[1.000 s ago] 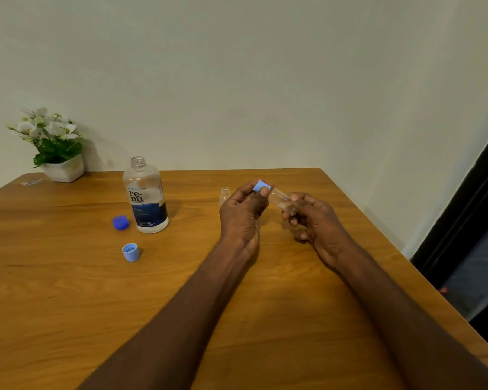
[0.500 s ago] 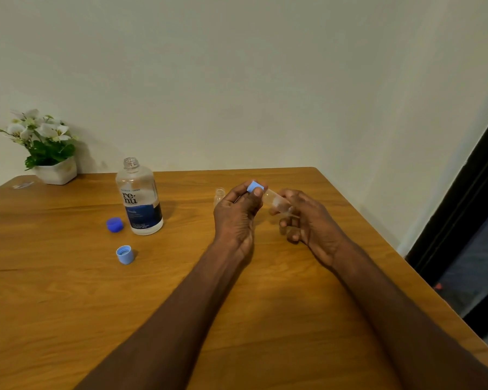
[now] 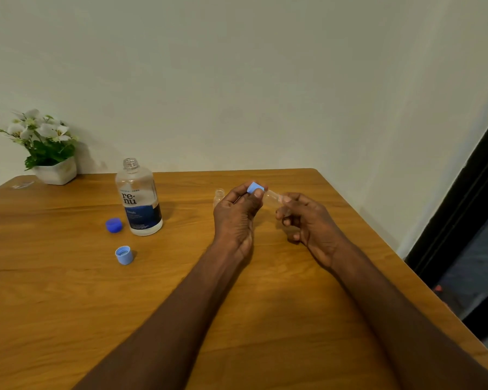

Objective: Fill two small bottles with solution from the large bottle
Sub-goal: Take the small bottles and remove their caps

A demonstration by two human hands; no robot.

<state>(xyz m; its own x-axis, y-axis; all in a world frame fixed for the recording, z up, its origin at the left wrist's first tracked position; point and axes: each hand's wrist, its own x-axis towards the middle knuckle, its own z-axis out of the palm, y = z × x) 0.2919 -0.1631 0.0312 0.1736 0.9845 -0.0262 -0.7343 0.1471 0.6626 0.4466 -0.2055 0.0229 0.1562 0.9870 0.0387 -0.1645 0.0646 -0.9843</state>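
Observation:
The large clear bottle point(image 3: 139, 199) with a blue "re-nu" label stands uncapped on the wooden table point(image 3: 68, 291), left of centre. Its dark blue cap point(image 3: 114, 224) lies beside it. A light blue cap point(image 3: 124, 255) lies open side up nearer to me. My right hand point(image 3: 307, 223) holds a small clear bottle point(image 3: 272, 197) tilted on its side above the table. My left hand point(image 3: 235, 218) pinches the light blue cap point(image 3: 255, 188) at that bottle's mouth. A second small clear bottle point(image 3: 219, 196) stands uncapped just behind my left hand, partly hidden.
A white pot of white flowers point(image 3: 47, 153) stands at the table's far left corner by the wall. A small clear scrap point(image 3: 23, 184) lies near it. The table's right edge point(image 3: 378, 229) drops off beside a dark doorway point(image 3: 468, 220).
Both hands with the small bottle and cap stay together at the same spot on the table; the view has shifted slightly. Whether the cap has turned cannot be told.

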